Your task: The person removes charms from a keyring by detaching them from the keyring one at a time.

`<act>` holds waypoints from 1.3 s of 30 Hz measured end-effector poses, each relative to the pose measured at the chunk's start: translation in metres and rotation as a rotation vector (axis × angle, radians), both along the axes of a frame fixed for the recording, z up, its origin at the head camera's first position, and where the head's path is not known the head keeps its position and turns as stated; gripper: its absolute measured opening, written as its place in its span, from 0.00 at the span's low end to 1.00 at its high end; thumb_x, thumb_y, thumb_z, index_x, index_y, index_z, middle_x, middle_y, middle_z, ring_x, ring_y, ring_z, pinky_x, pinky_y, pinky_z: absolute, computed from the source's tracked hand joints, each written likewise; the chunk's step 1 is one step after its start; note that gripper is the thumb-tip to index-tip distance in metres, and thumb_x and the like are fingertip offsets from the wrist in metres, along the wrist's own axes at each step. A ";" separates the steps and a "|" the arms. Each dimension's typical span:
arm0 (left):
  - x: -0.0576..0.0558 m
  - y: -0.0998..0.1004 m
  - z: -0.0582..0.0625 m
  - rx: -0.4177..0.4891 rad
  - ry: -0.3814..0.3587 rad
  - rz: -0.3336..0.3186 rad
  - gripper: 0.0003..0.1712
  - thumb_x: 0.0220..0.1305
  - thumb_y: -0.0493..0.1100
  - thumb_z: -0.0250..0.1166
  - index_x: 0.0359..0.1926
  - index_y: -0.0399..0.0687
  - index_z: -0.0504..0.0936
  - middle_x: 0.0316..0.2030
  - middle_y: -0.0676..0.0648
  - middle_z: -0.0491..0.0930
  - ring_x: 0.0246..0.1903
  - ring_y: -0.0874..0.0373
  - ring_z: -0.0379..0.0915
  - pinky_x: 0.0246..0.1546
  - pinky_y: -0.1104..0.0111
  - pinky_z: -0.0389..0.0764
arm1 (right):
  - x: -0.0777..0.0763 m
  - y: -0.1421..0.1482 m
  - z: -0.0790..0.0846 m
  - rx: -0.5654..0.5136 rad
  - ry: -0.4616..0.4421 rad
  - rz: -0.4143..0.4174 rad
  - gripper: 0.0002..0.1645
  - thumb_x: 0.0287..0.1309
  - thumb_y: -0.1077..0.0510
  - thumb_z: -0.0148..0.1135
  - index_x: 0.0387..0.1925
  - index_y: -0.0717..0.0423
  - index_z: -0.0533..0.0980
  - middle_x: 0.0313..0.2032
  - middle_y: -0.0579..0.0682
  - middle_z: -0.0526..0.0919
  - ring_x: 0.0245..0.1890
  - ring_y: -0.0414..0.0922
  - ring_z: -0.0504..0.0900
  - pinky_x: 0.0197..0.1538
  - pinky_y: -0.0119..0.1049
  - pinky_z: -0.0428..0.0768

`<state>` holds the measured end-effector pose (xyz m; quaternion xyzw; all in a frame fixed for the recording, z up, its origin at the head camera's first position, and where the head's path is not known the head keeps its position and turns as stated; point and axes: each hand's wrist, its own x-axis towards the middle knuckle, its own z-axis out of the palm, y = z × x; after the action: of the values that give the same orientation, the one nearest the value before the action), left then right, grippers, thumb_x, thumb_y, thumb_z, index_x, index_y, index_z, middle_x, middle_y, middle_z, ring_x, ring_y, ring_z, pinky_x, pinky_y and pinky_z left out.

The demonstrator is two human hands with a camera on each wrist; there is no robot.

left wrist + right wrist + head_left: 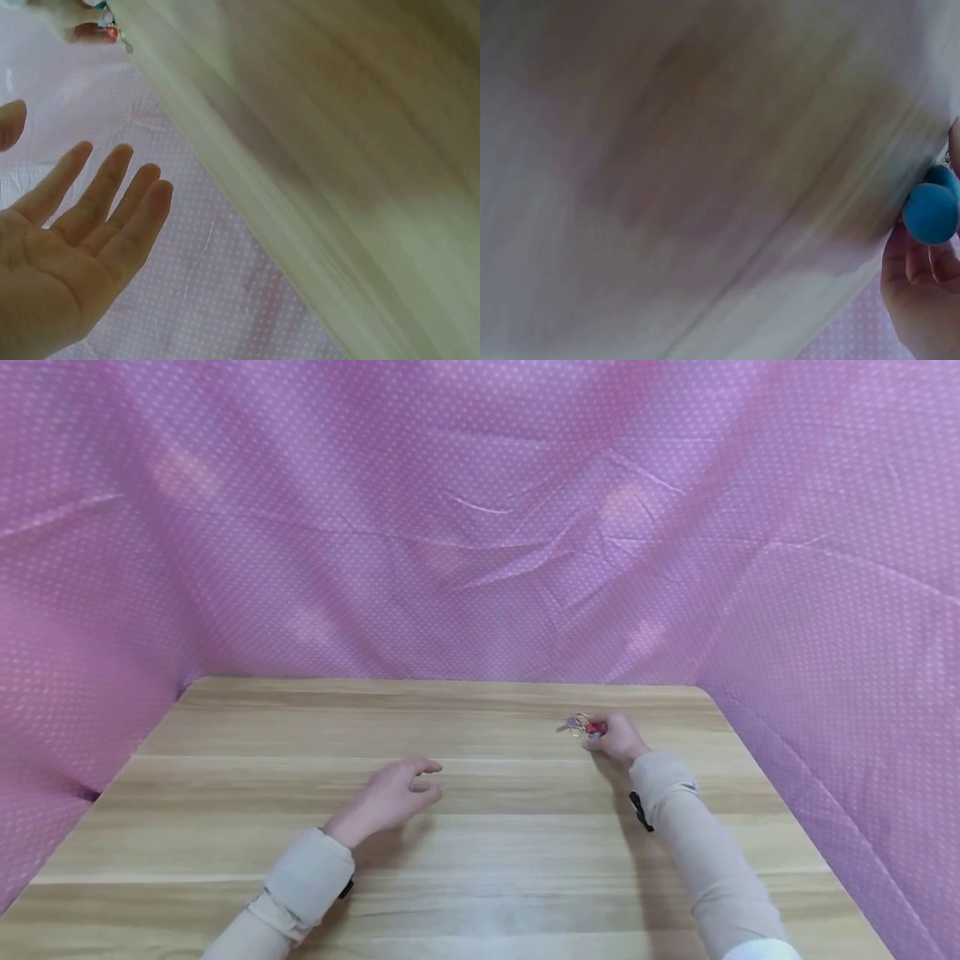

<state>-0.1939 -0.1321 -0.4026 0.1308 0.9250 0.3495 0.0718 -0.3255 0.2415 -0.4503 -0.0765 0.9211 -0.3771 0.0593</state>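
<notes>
My right hand [621,739] pinches a keychain [596,727] over the far right part of the wooden table [480,843]. A key [567,724] and gold-coloured rings stick out to the left of the fingers, beside a red part and a bit of blue. Close up in the right wrist view, a round blue charm [931,214] shows at the fingers of that hand [922,300]; the rest of the keychain is mostly out of frame there. Apart from it, my left hand [386,797] hovers over the table left of centre, its fingers [105,195] spread and holding nothing.
A pink cloth with white dots [450,527] hangs behind the table and along both sides. The far table edge [442,680] lies beyond the right hand. Dark straps [641,811] show at the wrists beneath light sleeves.
</notes>
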 end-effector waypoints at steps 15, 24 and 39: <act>0.003 0.009 -0.001 -0.038 -0.033 -0.086 0.25 0.62 0.50 0.59 0.57 0.47 0.72 0.56 0.47 0.74 0.56 0.48 0.69 0.58 0.51 0.70 | 0.007 0.005 0.003 0.025 0.018 -0.011 0.09 0.54 0.61 0.60 0.37 0.63 0.77 0.34 0.56 0.80 0.35 0.48 0.77 0.42 0.38 0.80; 0.002 0.016 -0.003 -0.027 -0.031 -0.129 0.24 0.62 0.48 0.59 0.58 0.48 0.72 0.56 0.48 0.74 0.57 0.48 0.67 0.59 0.52 0.69 | 0.017 0.000 0.022 -0.011 0.067 -0.045 0.17 0.58 0.61 0.58 0.45 0.69 0.75 0.40 0.64 0.80 0.37 0.51 0.79 0.38 0.37 0.82; 0.007 0.050 0.001 0.210 0.090 -0.117 0.17 0.63 0.46 0.58 0.52 0.48 0.76 0.51 0.48 0.77 0.51 0.50 0.72 0.54 0.58 0.75 | 0.046 -0.013 0.051 -0.159 0.153 -0.027 0.15 0.58 0.60 0.59 0.44 0.66 0.75 0.40 0.62 0.82 0.37 0.53 0.81 0.32 0.36 0.83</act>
<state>-0.1873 -0.0823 -0.4018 0.2069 0.8764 0.4334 0.0367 -0.2800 0.2281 -0.3993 -0.0971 0.8910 -0.4430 -0.0224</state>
